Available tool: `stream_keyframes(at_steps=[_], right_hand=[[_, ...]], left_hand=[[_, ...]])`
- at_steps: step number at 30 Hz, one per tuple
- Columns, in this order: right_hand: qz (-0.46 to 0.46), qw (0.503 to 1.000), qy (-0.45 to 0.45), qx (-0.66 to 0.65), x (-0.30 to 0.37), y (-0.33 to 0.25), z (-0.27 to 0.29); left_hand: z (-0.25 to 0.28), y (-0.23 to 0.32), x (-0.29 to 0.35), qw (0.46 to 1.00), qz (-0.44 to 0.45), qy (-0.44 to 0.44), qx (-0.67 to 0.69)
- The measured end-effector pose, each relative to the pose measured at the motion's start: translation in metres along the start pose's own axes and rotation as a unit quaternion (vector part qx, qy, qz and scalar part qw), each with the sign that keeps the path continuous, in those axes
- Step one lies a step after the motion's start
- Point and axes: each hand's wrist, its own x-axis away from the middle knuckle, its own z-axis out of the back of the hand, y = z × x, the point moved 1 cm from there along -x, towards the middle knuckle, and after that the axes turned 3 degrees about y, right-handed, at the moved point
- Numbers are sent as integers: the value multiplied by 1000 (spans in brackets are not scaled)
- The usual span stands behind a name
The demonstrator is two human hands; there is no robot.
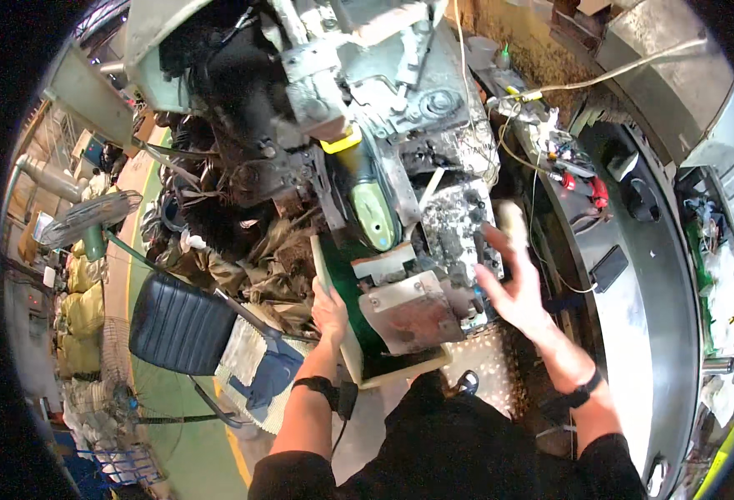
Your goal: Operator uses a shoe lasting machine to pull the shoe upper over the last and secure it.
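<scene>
My left hand (pixel 330 313) is closed round the left rim of a pale box (pixel 350 354) with a dark green inside. My right hand (pixel 517 287) is raised over the right side of the machine, fingers apart. A pale blurred shape beside its fingertips cannot be made out. In front of me stands a worn grey metal machine (pixel 454 108). A green rounded piece with a small hole (pixel 373 215), much like a shoe last, lies in its central channel, below a yellow strip (pixel 341 140). A bent, stained metal plate (pixel 410 310) sits over the box.
A black-backed chair (pixel 179 323) with a blue cloth (pixel 271 375) on its seat stands at left, near a fan (pixel 87 219). To the right runs a metal bench (pixel 633 333) holding a dark flat phone-like object (pixel 608 268) and red-handled tools (pixel 598 192). Loose cables cross above it.
</scene>
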Motion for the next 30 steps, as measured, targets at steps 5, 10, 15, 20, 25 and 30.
stream_keyframes(at_steps=[5,10,15,20,25,30], right_hand=[[-93,982,-163,-4,-99,-35,-93],[-71,988,-131,-39,-113,-19,-158],[-88,991,-103,-2,-112,-11,-164],[-230,953,-101,-171,-116,-70,-125],[-105,968,-181,-138,-40,-92,-46],[30,992,-123,3,50,-77,-7]], left_hand=[[4,8,2,999,-13,-1,48],[7,1,-1,997,-12,-1,81],[16,12,-8,994,9,-34,103],[50,17,-36,974,19,22,223],[142,178,-63,706,-5,-138,695],[157,258,-16,646,-70,-306,696]])
